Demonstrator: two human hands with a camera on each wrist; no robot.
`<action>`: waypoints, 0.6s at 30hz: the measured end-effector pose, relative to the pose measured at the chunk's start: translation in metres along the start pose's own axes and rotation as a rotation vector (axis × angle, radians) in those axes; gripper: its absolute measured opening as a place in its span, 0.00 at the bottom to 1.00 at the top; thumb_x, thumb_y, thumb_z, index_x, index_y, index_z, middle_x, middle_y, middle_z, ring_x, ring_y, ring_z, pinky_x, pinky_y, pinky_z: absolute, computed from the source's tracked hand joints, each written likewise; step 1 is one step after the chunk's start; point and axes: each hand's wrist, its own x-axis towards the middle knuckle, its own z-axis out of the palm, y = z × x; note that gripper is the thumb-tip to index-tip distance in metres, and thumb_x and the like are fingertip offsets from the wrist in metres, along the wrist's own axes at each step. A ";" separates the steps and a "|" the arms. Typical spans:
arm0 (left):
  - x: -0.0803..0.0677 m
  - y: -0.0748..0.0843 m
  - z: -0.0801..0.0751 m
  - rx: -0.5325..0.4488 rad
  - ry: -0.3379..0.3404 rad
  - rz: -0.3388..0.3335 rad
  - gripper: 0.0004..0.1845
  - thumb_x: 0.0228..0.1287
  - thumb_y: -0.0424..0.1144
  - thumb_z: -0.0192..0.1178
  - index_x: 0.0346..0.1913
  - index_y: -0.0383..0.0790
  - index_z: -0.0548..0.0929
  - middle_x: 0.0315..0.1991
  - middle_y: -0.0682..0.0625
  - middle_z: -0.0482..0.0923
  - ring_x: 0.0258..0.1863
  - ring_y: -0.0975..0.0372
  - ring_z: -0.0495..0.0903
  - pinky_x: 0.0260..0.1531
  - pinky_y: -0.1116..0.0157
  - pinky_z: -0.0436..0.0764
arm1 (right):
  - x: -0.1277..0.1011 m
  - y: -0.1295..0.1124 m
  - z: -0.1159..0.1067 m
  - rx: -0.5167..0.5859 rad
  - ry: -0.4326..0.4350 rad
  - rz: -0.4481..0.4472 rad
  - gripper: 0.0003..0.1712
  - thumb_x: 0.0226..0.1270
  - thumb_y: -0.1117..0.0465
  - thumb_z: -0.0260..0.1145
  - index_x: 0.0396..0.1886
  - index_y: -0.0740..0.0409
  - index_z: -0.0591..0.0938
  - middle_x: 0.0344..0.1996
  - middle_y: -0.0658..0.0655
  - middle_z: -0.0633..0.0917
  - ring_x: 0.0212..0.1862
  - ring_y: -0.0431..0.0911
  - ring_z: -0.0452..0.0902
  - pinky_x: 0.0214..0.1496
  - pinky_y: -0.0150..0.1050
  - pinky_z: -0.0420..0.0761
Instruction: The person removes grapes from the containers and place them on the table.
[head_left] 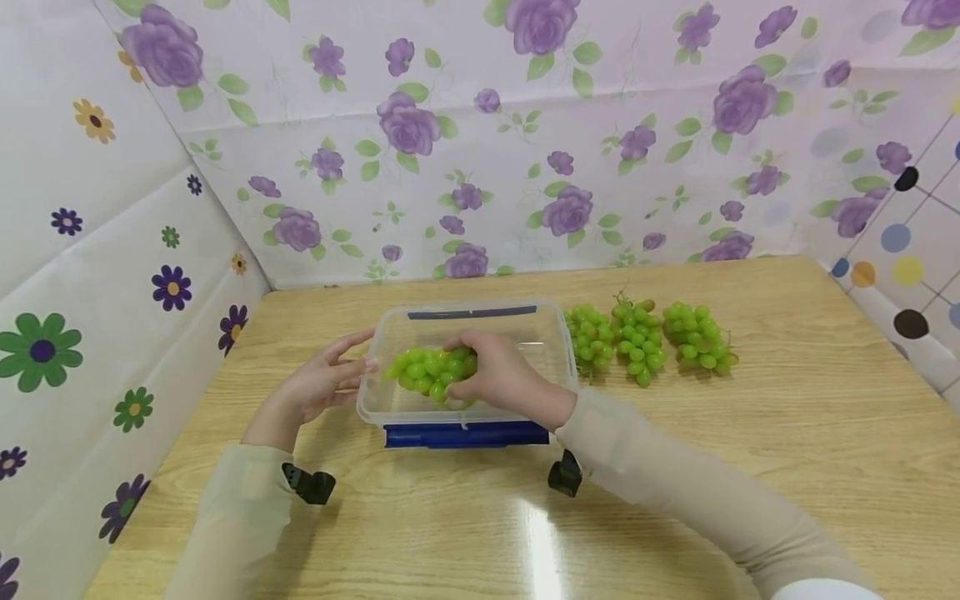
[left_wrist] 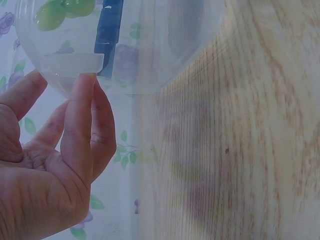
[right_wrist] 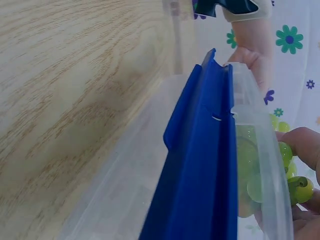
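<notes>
A clear plastic container with blue clips stands on the wooden table. Over its inside, my right hand grips a bunch of green grapes. My left hand lies against the container's left wall with straight fingers. In the left wrist view the fingertips of my left hand touch the container's rim, and grapes show through the plastic. The right wrist view shows the near blue clip, the grapes and my curled fingers on them.
Three more bunches of green grapes lie in a row on the table just right of the container. Flowered sheets wall in the table at the back and left; a dotted one stands at the right.
</notes>
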 end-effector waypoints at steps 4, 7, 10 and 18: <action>0.000 0.000 0.000 -0.006 0.003 -0.001 0.40 0.69 0.49 0.55 0.76 0.55 0.45 0.66 0.32 0.61 0.58 0.51 0.75 0.48 0.65 0.79 | -0.003 -0.002 -0.004 -0.009 0.003 0.001 0.30 0.51 0.63 0.76 0.56 0.58 0.78 0.52 0.55 0.81 0.49 0.47 0.76 0.48 0.39 0.78; 0.001 0.001 -0.001 -0.008 0.010 -0.003 0.39 0.70 0.48 0.55 0.76 0.54 0.46 0.66 0.32 0.61 0.57 0.52 0.75 0.47 0.65 0.80 | -0.004 -0.003 -0.008 -0.025 0.000 -0.003 0.30 0.51 0.62 0.76 0.56 0.58 0.78 0.52 0.56 0.80 0.51 0.49 0.75 0.51 0.41 0.78; 0.001 0.002 -0.001 -0.005 0.014 -0.005 0.39 0.70 0.48 0.55 0.76 0.54 0.46 0.65 0.33 0.62 0.57 0.52 0.76 0.46 0.66 0.80 | -0.006 -0.003 -0.010 -0.022 0.002 -0.007 0.31 0.51 0.62 0.76 0.57 0.60 0.78 0.53 0.57 0.79 0.51 0.49 0.75 0.51 0.41 0.77; 0.001 0.001 0.000 -0.013 0.009 -0.004 0.39 0.70 0.48 0.55 0.76 0.55 0.46 0.65 0.33 0.62 0.53 0.57 0.78 0.47 0.65 0.80 | -0.012 -0.003 -0.017 0.033 0.017 0.012 0.31 0.51 0.62 0.76 0.57 0.58 0.77 0.48 0.55 0.80 0.45 0.46 0.76 0.44 0.37 0.78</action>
